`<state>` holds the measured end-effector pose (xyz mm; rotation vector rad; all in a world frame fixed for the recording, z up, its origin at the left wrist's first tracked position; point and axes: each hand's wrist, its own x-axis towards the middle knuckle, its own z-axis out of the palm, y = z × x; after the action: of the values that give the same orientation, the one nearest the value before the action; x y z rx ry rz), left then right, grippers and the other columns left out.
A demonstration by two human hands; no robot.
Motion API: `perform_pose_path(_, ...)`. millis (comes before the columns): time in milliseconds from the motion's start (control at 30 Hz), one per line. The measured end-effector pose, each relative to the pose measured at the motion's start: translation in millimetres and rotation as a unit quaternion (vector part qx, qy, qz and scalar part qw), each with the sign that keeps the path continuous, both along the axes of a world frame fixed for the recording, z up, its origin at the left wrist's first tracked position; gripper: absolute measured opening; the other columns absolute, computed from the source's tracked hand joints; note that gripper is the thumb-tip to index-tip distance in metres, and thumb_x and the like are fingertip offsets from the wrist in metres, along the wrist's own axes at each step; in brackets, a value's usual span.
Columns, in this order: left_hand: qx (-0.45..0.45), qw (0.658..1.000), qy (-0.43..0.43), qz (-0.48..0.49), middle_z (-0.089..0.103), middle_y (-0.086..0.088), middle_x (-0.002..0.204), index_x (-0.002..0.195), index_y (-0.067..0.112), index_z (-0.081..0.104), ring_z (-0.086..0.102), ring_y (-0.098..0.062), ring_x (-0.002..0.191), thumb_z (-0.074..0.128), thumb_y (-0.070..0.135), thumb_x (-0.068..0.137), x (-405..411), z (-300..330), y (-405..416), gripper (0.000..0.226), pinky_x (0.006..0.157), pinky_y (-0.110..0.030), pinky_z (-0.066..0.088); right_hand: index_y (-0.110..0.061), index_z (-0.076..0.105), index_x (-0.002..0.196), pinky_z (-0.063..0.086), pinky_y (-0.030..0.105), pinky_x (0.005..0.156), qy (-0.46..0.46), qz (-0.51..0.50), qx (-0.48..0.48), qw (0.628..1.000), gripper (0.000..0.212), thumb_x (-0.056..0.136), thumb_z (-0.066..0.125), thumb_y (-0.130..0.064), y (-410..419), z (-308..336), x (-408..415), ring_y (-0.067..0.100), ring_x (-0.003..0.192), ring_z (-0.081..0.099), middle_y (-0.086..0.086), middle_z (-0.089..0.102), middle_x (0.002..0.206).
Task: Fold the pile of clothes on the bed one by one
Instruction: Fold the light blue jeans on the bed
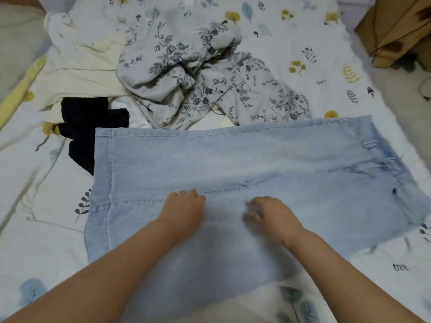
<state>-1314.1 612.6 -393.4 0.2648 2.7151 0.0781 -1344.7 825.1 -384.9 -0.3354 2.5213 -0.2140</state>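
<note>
The jeans [233, 171] lie flat on the bed [35, 229], pile [186, 73] at 12 o'clock. Left hand [184, 210] presses them, fingers curled under; right hand [272, 213] is blurred, fingers spread on the denim.

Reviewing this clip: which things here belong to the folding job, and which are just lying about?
Part of the job:
- light blue jeans, both hands on them: left hand, right hand
- grey floral garment
- cream garment
- black garment

Lying about:
- leaf-print bedsheet, the surface underneath
- brown cardboard box beside the bed
</note>
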Motion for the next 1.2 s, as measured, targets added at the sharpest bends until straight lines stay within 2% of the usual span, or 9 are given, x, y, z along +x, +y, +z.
perform_pose_path(400, 0.101, 0.994, 0.0, -0.03, 0.054, -0.007, 0.128, 0.124, 0.017, 0.049, 0.051, -0.027, 0.116, 0.036, 0.026, 0.096, -41, 49, 124, 0.032, 0.093, -0.031, 0.041, -0.017, 0.046, 0.132, 0.04, 0.032, 0.096, 0.013, -0.039, 0.062, 0.997, 0.037, 0.096, 0.043, -0.026, 118, 52, -14, 0.027, 0.121, 0.046, 0.009, 0.051, 0.131)
perform_pose_path(600, 0.133, 0.991, -0.026, -0.023, 0.054, -0.007, 0.126, 0.125, 0.016, 0.048, 0.05, -0.026, 0.115, 0.034, 0.026, 0.098, -55, 41, 206, 0.032, 0.092, -0.03, 0.04, -0.016, 0.047, 0.131, 0.04, 0.031, 0.093, 0.008, -0.048, 0.087, 0.995, 0.037, 0.095, 0.042, -0.02, 206, 46, -33, 0.028, 0.12, 0.045, 0.011, 0.051, 0.129)
perform_pose_path(767, 0.145, 0.988, -0.047, -0.006, 0.058, -0.009, 0.115, 0.115, 0.013, 0.053, 0.054, -0.028, 0.105, 0.035, 0.023, 0.096, -69, 20, 277, 0.027, 0.082, -0.029, 0.039, -0.009, 0.048, 0.121, 0.039, 0.031, 0.085, 0.007, -0.019, 0.126, 0.992, 0.03, 0.091, 0.043, -0.012, 275, 28, -42, 0.028, 0.116, 0.044, 0.011, 0.048, 0.12)
perform_pose_path(867, 0.147, 0.987, -0.062, 0.007, 0.057, -0.008, 0.12, 0.118, 0.014, 0.054, 0.053, -0.028, 0.112, 0.039, 0.023, 0.095, -76, 6, 317, 0.029, 0.089, -0.03, 0.041, -0.012, 0.048, 0.121, 0.039, 0.032, 0.088, 0.029, 0.01, 0.138, 0.99, 0.036, 0.086, 0.052, -0.013, 311, 12, -46, 0.026, 0.117, 0.044, 0.011, 0.047, 0.122)
perform_pose_path(933, 0.148, 0.987, -0.067, 0.005, 0.055, -0.01, 0.123, 0.12, 0.014, 0.054, 0.051, -0.028, 0.115, 0.038, 0.022, 0.095, -80, -5, 340, 0.031, 0.092, -0.031, 0.04, -0.015, 0.053, 0.121, 0.042, 0.037, 0.088, 0.066, 0.052, 0.139, 0.987, 0.05, 0.073, 0.067, -0.015, 332, -1, -48, 0.03, 0.116, 0.049, 0.013, 0.05, 0.122)
perform_pose_path(1000, 0.141, 0.987, -0.072, -0.002, 0.053, -0.012, 0.121, 0.118, 0.012, 0.054, 0.051, -0.031, 0.113, 0.037, 0.021, 0.095, -83, -14, 359, 0.031, 0.089, -0.033, 0.04, -0.015, 0.066, 0.105, 0.051, 0.044, 0.073, 0.07, 0.095, 0.164, 0.979, 0.078, 0.031, 0.088, -0.019, 349, -13, -50, 0.036, 0.1, 0.062, 0.018, 0.061, 0.108)
perform_pose_path(1067, 0.14, 0.987, -0.074, -0.003, 0.053, -0.014, 0.118, 0.113, 0.01, 0.055, 0.052, -0.032, 0.11, 0.037, 0.023, 0.095, -86, -25, 372, 0.029, 0.086, -0.034, 0.041, -0.013, 0.069, 0.099, 0.053, 0.049, 0.066, 0.075, 0.11, 0.172, 0.976, 0.1, 0.001, 0.085, -0.014, 365, -32, -54, 0.038, 0.091, 0.066, 0.023, 0.065, 0.101)
perform_pose_path(1133, 0.141, 0.987, -0.079, 0.002, 0.052, -0.013, 0.118, 0.113, 0.011, 0.056, 0.051, -0.032, 0.11, 0.039, 0.025, 0.094, -87, -37, 379, 0.029, 0.085, -0.034, 0.042, -0.011, 0.062, 0.107, 0.053, 0.053, 0.07, 0.071, 0.138, 0.181, 0.971, 0.111, -0.002, 0.086, -0.012, 375, -49, -57, 0.042, 0.092, 0.064, 0.027, 0.063, 0.103)
perform_pose_path(1200, 0.142, 0.987, -0.077, 0.006, 0.051, -0.013, 0.118, 0.112, 0.012, 0.057, 0.05, -0.032, 0.11, 0.041, 0.024, 0.093, -86, -47, 382, 0.028, 0.084, -0.033, 0.04, -0.009, 0.064, 0.106, 0.052, 0.053, 0.071, 0.067, 0.149, 0.192, 0.968, 0.109, 0.0, 0.088, -0.013, 377, -57, -58, 0.045, 0.088, 0.063, 0.028, 0.063, 0.102)
